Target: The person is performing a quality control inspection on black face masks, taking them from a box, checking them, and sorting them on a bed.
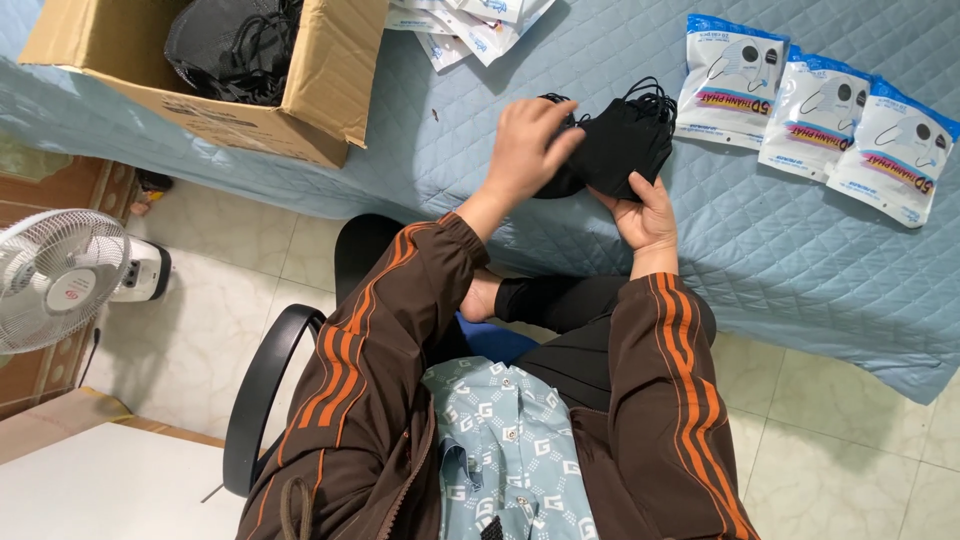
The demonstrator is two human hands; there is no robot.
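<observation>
A stack of black face masks (622,145) with elastic ear loops is held above the edge of a light blue quilted bed (760,250). My right hand (645,215) grips the stack from below. My left hand (525,150) rests on top of it, fingers curled over the left side. Both arms wear brown sleeves with orange stripes.
A cardboard box (330,80) with more black masks (235,45) stands at the back left. Three filled white-and-blue pouches (815,115) lie at the right; several flat pouches (465,25) lie at the top. A white fan (60,280) stands on the tiled floor left of my black chair (255,400).
</observation>
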